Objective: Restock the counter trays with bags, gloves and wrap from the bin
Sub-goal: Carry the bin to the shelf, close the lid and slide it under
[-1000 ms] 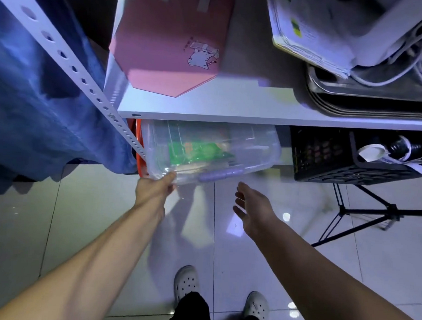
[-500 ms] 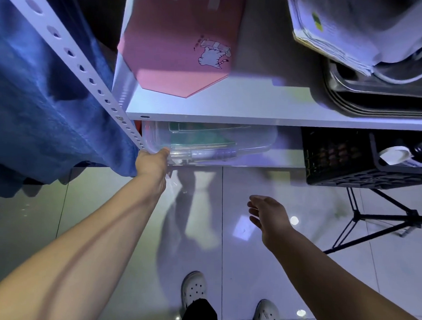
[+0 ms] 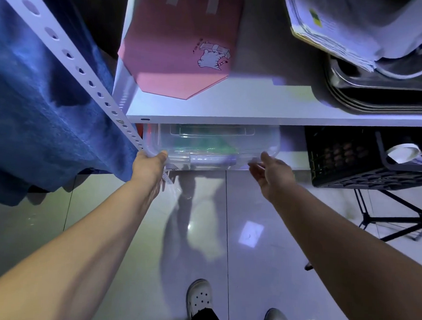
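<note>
At frame centre, the left hand (image 3: 149, 162) grips the clear bin's (image 3: 213, 145) corner; the right hand (image 3: 273, 173), fingers spread, nears its opposite rim. Slick, rigid, likely light: best held two-handed.

— Where is the bin (image 3: 213, 145) sitting?
— On the low shelf, under the white shelf board (image 3: 255, 113), with the crate (image 3: 364, 161) lying to its right.
— And the hands?
— The left hand (image 3: 148, 164) is gripping the bin's front left corner, beside the perforated upright (image 3: 71, 57); the right hand (image 3: 274, 173) is reaching at its front right corner, contact unclear.
— What is lying on the board?
— A folder (image 3: 176, 52) at left, stacked trays (image 3: 377, 94) at right, papers (image 3: 331, 32) resting on them.
</note>
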A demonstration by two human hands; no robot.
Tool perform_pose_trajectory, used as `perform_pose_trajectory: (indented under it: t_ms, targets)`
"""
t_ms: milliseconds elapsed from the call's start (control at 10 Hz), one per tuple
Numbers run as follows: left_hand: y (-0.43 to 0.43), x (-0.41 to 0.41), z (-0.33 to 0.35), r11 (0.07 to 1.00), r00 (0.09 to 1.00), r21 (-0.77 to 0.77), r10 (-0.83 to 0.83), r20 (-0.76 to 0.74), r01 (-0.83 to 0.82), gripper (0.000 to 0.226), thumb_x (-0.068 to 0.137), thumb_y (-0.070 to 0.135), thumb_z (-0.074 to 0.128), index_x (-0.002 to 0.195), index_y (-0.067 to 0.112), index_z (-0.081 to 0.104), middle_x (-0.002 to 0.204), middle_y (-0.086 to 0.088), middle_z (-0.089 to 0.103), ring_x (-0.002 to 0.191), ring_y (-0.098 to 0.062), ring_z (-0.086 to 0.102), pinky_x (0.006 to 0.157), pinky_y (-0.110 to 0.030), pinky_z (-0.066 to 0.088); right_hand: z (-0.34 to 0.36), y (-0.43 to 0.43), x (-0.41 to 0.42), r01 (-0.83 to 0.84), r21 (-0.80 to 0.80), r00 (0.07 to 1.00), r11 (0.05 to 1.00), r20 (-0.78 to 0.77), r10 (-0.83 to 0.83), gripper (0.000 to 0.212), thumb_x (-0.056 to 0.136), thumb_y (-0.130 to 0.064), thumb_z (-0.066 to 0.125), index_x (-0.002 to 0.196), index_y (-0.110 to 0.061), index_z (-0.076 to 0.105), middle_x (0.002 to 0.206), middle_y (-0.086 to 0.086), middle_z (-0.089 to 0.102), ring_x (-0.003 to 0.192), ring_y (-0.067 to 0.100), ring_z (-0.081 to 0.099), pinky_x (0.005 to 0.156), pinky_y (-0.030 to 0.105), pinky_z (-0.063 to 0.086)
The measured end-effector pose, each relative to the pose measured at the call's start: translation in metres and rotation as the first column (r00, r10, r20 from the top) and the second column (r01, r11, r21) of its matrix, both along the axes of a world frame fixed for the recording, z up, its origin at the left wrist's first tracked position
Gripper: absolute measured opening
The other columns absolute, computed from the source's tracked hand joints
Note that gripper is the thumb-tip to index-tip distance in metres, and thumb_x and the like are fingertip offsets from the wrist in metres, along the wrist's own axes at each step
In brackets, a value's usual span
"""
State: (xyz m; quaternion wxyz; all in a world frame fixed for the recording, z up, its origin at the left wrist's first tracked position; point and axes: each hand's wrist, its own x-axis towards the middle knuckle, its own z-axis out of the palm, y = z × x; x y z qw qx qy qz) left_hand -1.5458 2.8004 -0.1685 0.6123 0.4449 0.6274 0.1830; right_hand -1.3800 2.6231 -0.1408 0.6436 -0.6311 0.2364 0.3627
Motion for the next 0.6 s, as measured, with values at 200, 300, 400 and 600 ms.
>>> perform_pose_trajectory:
  t_ms: [200, 300, 400, 600]
  targets:
    - [0.014, 0.008, -0.004, 0.997, 0.991, -0.004, -0.076, -0.107, 0.076, 0.045, 0.088, 0.027, 0.059, 0.126, 0.007, 0.045, 0.127, -0.017, 0.056, 0.112, -0.038, 0.056, 0.099, -0.052, 0.045, -0.003, 0.002, 0.006, -0.026, 0.037, 0.999, 0.999, 0.034, 0.024, 0.007, 0.093, 0.000, 0.050, 0.097, 0.004, 0.054, 0.079, 0.015, 0.063, 0.070, 0.018, 0.064, 0.077, 0.028, 0.055]
    - [0.013, 0.004, -0.005, 0.994, 0.979, 0.004, -0.103, -0.175, 0.106, 0.044, 0.088, 0.030, 0.059, 0.124, 0.006, 0.049, 0.119, -0.012, 0.060, 0.104, -0.034, 0.059, 0.096, -0.047, 0.048, -0.003, -0.008, -0.007, -0.113, -0.038, 0.992, 0.993, 0.056, 0.115, 0.019, 0.093, 0.001, 0.049, 0.112, -0.001, 0.051, 0.085, 0.016, 0.061, 0.074, 0.021, 0.062, 0.081, 0.031, 0.052]
    - [-0.002, -0.005, 0.003, 0.980, 0.955, 0.037, -0.181, -0.234, 0.194, 0.026, 0.088, 0.025, 0.053, 0.093, -0.001, 0.053, 0.088, -0.018, 0.058, 0.070, -0.029, 0.052, 0.064, -0.032, 0.046, -0.002, -0.034, -0.032, -0.350, -0.246, 0.916, 0.904, 0.111, 0.385, 0.022, 0.091, 0.004, 0.048, 0.112, -0.002, 0.053, 0.090, 0.019, 0.058, 0.074, 0.022, 0.058, 0.070, 0.029, 0.050]
    - [-0.074, -0.035, 0.021, 0.820, 0.807, 0.042, -0.552, -0.211, 0.571, 0.021, 0.089, 0.014, 0.049, 0.069, 0.019, 0.055, 0.071, -0.002, 0.058, 0.069, -0.026, 0.058, 0.071, -0.034, 0.044, 0.016, -0.106, -0.071, -0.612, -0.511, 0.679, 0.604, 0.051, 0.732, 0.024, 0.089, -0.002, 0.050, 0.111, -0.002, 0.061, 0.094, 0.017, 0.068, 0.082, 0.026, 0.064, 0.069, 0.032, 0.050]
